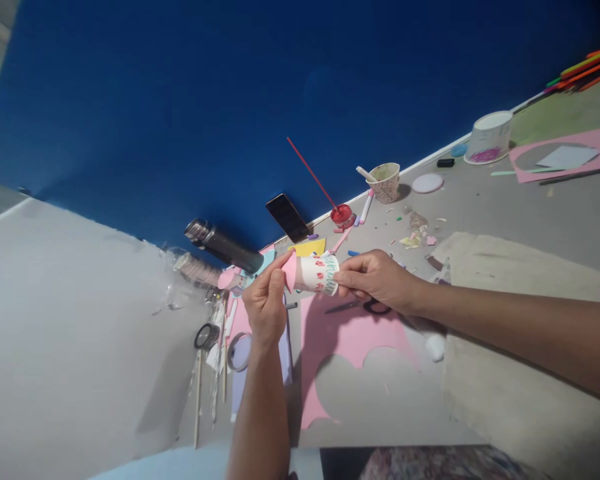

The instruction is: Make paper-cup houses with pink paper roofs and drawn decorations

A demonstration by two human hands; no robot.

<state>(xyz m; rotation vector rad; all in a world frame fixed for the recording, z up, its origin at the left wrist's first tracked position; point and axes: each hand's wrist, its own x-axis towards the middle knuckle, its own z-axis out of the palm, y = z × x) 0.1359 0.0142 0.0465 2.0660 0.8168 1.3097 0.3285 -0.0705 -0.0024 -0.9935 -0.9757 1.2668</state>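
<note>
A white paper cup [313, 275] with red painted marks and green lettering is held sideways above the table. My left hand [267, 300] is closed on its left end, where a pink paper piece [290, 270] sits. With fingers pinched, my right hand [373, 280] grips the cup's right rim. Below the hands lies a pink sheet [325, 347] with rounded cut-outs, and scissors [377, 307] rest on it, partly hidden by my right hand and its shadow.
A dark bottle [225, 247] and a phone [289, 217] lean by the blue wall. A red paint pot [343, 215] holds a brush. Farther right stand a patterned cup [385, 183] and a white cup [490, 138]. Tape [240, 351] lies left; a beige cloth [520, 320] covers the right.
</note>
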